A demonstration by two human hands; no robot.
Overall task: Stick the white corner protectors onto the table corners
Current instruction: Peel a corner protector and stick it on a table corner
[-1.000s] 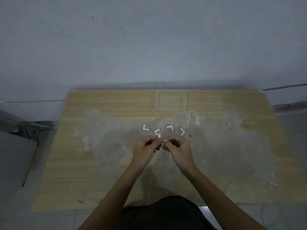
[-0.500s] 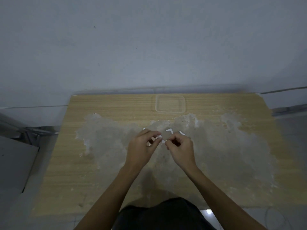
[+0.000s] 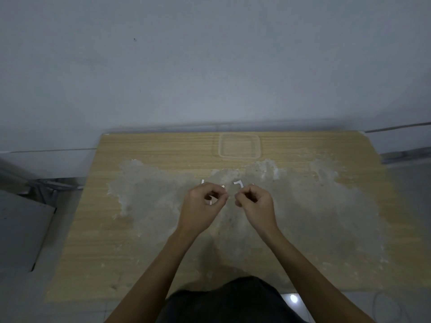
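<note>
The person stood at the near edge of the wooden counter (image 3: 144, 229), both forearms reaching over its worn grey middle. The left hand (image 3: 202, 207) and the right hand (image 3: 255, 206) hung close together just above the surface, knuckles up, probably so that each could work against the other on something small. The left fingers (image 3: 222, 196) were curled in and pressed thumb to forefinger, and a sliver of white at the left palm (image 3: 210, 202) suggested a corner protector pinched there, though most of it was hidden. The right fingers (image 3: 238, 196) were likewise pressed together at the tips, seemingly pinching a thin backing or tab; what exactly they held could not be told. Holding the piece in the air rather than flat on the counter would let the adhesive side be bared without sticking early.

The spare white corner protectors lay on the counter just beyond the hands: one L-shaped piece (image 3: 239, 183) showed clearly between the two hands, another edge (image 3: 202, 182) peeked out behind the left knuckles, and the rest were covered. A clear shallow tray (image 3: 239, 145) sat near the far edge, well apart from the work. None of the counter corners in view visibly bore a protector, so the task seemed barely begun
</note>
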